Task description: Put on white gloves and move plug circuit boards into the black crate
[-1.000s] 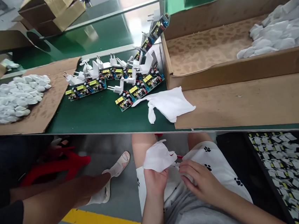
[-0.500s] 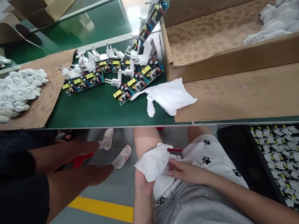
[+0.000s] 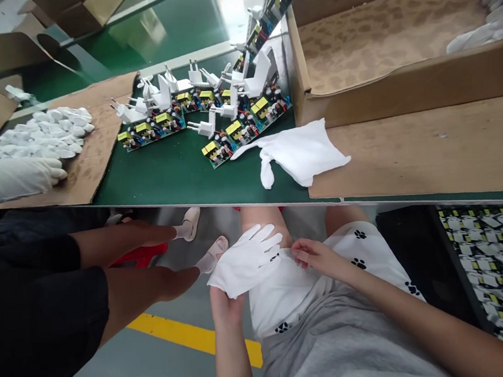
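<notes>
Over my lap, my left hand (image 3: 228,304) is mostly covered by a thin white glove (image 3: 246,264), its fingers spread apart. The loose cuff leaves the heel of my hand and wrist bare. My right hand (image 3: 312,255) is bare, just right of the gloved fingertips and apart from them, with its fingers curled together and nothing visible in them. A second white glove (image 3: 304,152) lies crumpled at the bench's near edge, partly on cardboard. Beyond it are strips of circuit boards (image 3: 247,123) with white plug housings (image 3: 203,127) attached.
A cardboard tray (image 3: 384,90) holding white pieces stands at right. At left, a co-worker's gloved hand (image 3: 14,178) rests beside a heap of white pieces (image 3: 44,134) on cardboard. A black tray (image 3: 421,243) of boards sits lower right; a co-worker's legs (image 3: 140,285) are at left.
The glove on my left hand has gone from bunched to spread out, its fingers showing. My right hand has come away from it. The co-worker's gloved hand reaches further into view.
</notes>
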A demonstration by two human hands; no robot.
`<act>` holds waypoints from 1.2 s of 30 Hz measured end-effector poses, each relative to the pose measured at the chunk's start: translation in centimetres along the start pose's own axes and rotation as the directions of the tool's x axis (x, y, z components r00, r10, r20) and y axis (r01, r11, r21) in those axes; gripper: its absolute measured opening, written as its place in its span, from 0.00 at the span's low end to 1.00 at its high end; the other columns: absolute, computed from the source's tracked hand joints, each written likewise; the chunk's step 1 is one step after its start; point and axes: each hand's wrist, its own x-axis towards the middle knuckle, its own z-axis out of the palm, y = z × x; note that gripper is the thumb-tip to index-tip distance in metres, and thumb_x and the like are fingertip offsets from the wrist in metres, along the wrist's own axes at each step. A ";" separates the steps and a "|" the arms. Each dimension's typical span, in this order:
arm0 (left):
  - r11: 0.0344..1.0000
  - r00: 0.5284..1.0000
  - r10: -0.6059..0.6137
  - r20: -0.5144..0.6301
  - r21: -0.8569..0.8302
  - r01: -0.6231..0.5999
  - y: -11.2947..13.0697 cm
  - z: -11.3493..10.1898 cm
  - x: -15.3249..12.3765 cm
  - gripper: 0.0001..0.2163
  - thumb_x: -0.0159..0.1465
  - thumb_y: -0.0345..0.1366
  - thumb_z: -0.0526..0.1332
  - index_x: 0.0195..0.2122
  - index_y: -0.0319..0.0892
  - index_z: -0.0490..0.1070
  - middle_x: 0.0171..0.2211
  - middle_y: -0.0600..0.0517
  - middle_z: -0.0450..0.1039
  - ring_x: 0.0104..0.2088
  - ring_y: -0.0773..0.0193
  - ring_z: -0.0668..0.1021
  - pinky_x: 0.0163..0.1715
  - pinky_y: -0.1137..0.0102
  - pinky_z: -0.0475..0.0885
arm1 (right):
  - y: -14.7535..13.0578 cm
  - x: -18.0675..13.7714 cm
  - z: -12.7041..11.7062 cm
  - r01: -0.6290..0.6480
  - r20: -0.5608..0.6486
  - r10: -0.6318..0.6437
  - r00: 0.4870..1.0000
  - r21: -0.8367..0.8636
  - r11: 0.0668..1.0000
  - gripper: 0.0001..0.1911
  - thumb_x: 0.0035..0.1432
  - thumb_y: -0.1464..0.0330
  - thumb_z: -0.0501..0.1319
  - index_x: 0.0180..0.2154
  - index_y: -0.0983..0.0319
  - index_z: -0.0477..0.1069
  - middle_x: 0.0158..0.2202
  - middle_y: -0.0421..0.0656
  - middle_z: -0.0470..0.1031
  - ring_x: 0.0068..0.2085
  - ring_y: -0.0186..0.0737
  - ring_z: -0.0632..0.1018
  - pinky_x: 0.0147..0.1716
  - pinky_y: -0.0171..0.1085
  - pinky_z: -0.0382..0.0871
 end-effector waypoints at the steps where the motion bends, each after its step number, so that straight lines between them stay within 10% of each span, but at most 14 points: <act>1: 1.000 1.000 -0.002 0.010 -0.009 0.002 0.0 0.0 0.0 0.18 0.61 0.37 0.48 0.52 0.42 0.62 0.50 0.46 0.67 0.53 0.57 0.65 0.52 0.62 0.61 | 0.0 0.0 0.1 0.004 -0.002 -0.004 1.000 0.000 1.000 0.10 0.51 0.61 0.49 0.28 0.61 0.59 0.26 0.40 0.64 0.28 0.34 0.68 0.32 0.36 0.64; 12: 0.862 0.947 0.306 -0.098 0.450 -0.232 0.0 -1.0 -0.7 0.29 0.49 0.33 0.63 0.53 0.48 0.59 0.49 0.48 0.67 0.45 0.57 0.72 0.44 0.66 0.67 | -0.7 -1.4 0.5 0.176 0.104 -0.157 0.982 -0.210 0.962 0.10 0.53 0.63 0.49 0.32 0.62 0.63 0.29 0.42 0.68 0.31 0.37 0.69 0.32 0.36 0.62; 20: 0.583 0.857 0.497 0.137 0.679 -0.446 0.8 -2.1 -2.0 0.09 0.38 0.29 0.67 0.22 0.42 0.71 0.30 0.52 0.70 0.34 0.60 0.71 0.37 0.70 0.67 | -1.4 -1.4 1.1 0.166 0.087 -0.145 0.986 -0.334 0.928 0.08 0.54 0.68 0.49 0.31 0.62 0.65 0.28 0.41 0.70 0.30 0.37 0.70 0.31 0.35 0.63; 25: 0.179 0.579 0.718 0.386 0.701 -0.690 1.2 0.4 -3.9 0.10 0.37 0.25 0.69 0.16 0.46 0.71 0.39 0.51 0.67 0.47 0.58 0.65 0.50 0.73 0.56 | -1.4 -2.2 1.5 0.264 0.259 -0.167 0.951 -0.406 0.875 0.07 0.51 0.69 0.54 0.33 0.62 0.69 0.29 0.41 0.71 0.30 0.37 0.71 0.30 0.34 0.63; 28: 0.118 0.661 0.588 0.465 0.760 -0.640 1.4 1.6 -4.6 0.08 0.40 0.25 0.67 0.16 0.46 0.71 0.23 0.53 0.68 0.29 0.64 0.69 0.38 0.75 0.63 | -2.4 -3.1 2.0 0.324 0.376 -0.172 0.911 -0.390 0.862 0.11 0.51 0.69 0.55 0.38 0.61 0.70 0.33 0.43 0.73 0.33 0.38 0.72 0.34 0.35 0.64; 32: 0.162 0.641 0.588 0.493 0.705 -0.691 0.2 3.5 -5.3 0.17 0.44 0.22 0.58 0.33 0.46 0.75 0.30 0.54 0.74 0.31 0.64 0.73 0.35 0.76 0.64 | -3.8 -4.1 3.0 0.310 0.448 -0.180 0.876 -0.237 0.921 0.23 0.51 0.65 0.56 0.50 0.60 0.62 0.39 0.44 0.72 0.36 0.39 0.73 0.37 0.36 0.66; 36: 0.575 0.770 0.574 0.277 0.534 -0.620 -1.7 6.4 -5.6 0.16 0.45 0.26 0.53 0.34 0.42 0.72 0.34 0.53 0.74 0.36 0.60 0.74 0.35 0.72 0.67 | -4.5 -4.4 3.1 0.406 -0.017 -0.421 0.907 -0.229 0.885 0.25 0.54 0.68 0.52 0.54 0.62 0.52 0.49 0.50 0.65 0.47 0.42 0.68 0.46 0.41 0.62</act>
